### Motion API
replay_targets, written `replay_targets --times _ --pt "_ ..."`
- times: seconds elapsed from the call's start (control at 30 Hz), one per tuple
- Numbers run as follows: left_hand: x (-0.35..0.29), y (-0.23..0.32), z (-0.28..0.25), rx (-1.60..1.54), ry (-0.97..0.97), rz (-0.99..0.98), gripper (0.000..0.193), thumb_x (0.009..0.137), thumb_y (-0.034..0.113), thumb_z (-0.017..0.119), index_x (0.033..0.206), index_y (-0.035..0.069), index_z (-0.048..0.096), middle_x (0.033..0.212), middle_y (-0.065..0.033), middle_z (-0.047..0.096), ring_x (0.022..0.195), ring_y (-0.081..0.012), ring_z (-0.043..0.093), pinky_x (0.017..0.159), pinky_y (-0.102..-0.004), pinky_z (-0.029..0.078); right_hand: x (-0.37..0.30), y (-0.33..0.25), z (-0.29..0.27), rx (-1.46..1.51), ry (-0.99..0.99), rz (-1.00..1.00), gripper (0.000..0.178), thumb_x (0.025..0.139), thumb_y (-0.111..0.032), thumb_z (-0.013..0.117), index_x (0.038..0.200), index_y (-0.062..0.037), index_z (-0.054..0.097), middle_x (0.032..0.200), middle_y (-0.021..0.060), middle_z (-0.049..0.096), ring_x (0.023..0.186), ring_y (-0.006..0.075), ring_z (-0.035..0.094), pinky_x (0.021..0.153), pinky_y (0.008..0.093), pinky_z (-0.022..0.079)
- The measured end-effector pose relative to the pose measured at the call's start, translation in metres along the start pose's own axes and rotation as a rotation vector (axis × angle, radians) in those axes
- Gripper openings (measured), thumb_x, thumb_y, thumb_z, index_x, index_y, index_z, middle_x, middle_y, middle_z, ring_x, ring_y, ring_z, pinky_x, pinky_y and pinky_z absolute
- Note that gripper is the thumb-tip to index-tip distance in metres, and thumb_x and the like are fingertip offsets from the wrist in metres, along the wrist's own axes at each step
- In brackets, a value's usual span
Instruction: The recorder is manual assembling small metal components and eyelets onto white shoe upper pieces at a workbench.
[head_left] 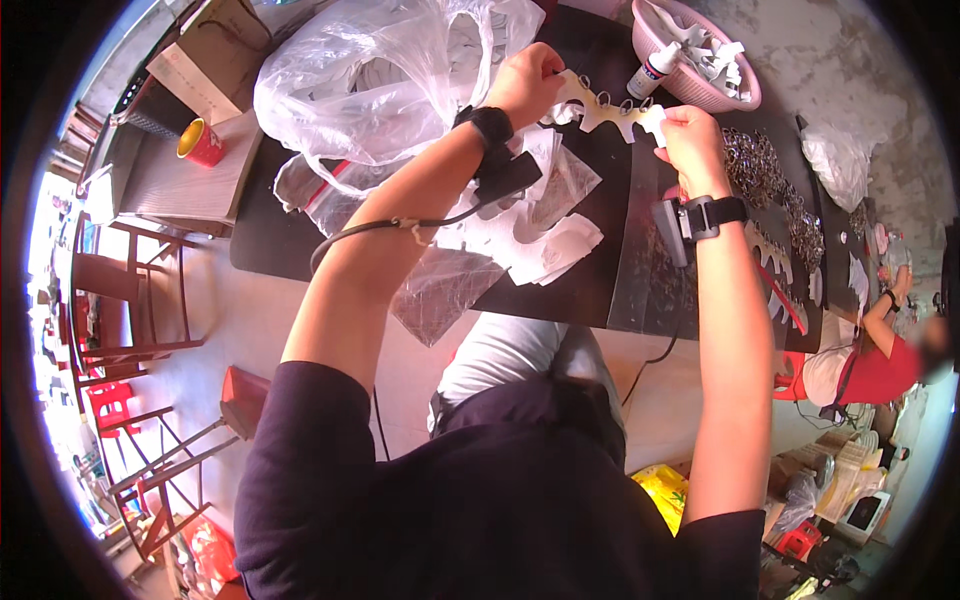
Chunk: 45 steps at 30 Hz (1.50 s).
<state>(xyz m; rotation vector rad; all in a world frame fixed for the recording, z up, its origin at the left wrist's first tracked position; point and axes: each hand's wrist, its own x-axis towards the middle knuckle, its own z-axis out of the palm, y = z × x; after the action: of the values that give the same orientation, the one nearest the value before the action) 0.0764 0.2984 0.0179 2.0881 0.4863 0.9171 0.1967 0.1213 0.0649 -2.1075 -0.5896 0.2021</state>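
A white scalloped strip [606,116] with several metal rings along its upper edge is stretched between my two hands over the far part of the dark table. At its left end, my left hand [527,84] has its fingers closed on it. The thumb and fingers of my right hand [693,143] pinch the right end. Below the strip, more white scalloped pieces [545,248] lie in a loose pile on clear plastic. A heap of metal rings [750,160] sits just right of my right hand.
A large clear plastic bag [350,85] fills the far left of the table [275,230]. Beyond my right hand stand a pink basket [735,95] of white pieces and a small white bottle [652,70]. A red cup [204,146] is at left; a co-worker [885,365] sits at right.
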Motion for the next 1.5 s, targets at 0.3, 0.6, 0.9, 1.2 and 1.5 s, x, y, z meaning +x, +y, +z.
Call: replay_targets --times 0.3,0.6,0.9,1.2,1.5 --pt "0.008 -0.036 0.034 0.12 -0.061 -0.074 0.037 0.076 0.016 0.062 0.106 0.002 0.048 0.086 -0.0161 0.061 0.082 -0.0314 0.06 0.073 -0.0369 0.047 0.03 0.04 0.034 -0.238 0.071 0.062 0.02 0.075 -0.012 0.057 0.089 -0.0013 0.066 0.094 0.0217 0.062 0.094 0.0341 0.059 0.083 0.0379 0.046" --pt "-0.005 -0.01 0.004 0.441 -0.272 0.053 0.062 0.068 0.01 0.066 0.123 0.003 0.037 0.111 -0.0269 0.042 0.096 -0.0422 0.053 0.082 -0.043 0.046 0.012 0.027 0.039 -0.458 0.034 -0.036 0.024 0.075 -0.011 0.054 0.093 0.003 0.061 0.097 0.0255 0.06 0.096 0.0375 0.057 0.084 0.0411 0.046" --pt "-0.028 0.026 -0.023 0.729 -0.124 0.271 0.044 0.065 0.004 0.06 0.107 0.009 0.05 0.103 -0.0206 0.043 0.092 -0.0377 0.049 0.077 -0.0438 0.044 0.011 0.028 0.045 -0.698 -0.061 -0.217 0.031 0.075 -0.017 0.056 0.099 0.0009 0.058 0.105 0.0277 0.055 0.099 0.0437 0.053 0.086 0.0469 0.043" --pt "-0.076 0.057 -0.074 0.286 0.249 0.203 0.047 0.058 0.007 0.07 0.1 0.0 0.052 0.094 -0.0207 0.051 0.098 -0.0364 0.047 0.082 -0.0393 0.043 -0.072 -0.032 0.043 -0.096 -0.249 -0.615 0.032 0.084 -0.012 0.057 0.114 -0.0026 0.052 0.105 0.0192 0.058 0.093 0.0285 0.058 0.082 0.0373 0.045" --pt "-0.178 0.115 -0.017 -1.119 0.258 -0.42 0.025 0.079 -0.003 0.061 0.1 0.001 0.047 0.092 -0.0057 0.054 0.085 -0.0126 0.056 0.074 -0.0258 0.048 -0.155 -0.016 0.005 0.329 -0.485 -0.535 0.026 0.087 -0.009 0.056 0.111 0.0001 0.051 0.097 0.0069 0.058 0.084 0.0134 0.055 0.073 0.0257 0.045"
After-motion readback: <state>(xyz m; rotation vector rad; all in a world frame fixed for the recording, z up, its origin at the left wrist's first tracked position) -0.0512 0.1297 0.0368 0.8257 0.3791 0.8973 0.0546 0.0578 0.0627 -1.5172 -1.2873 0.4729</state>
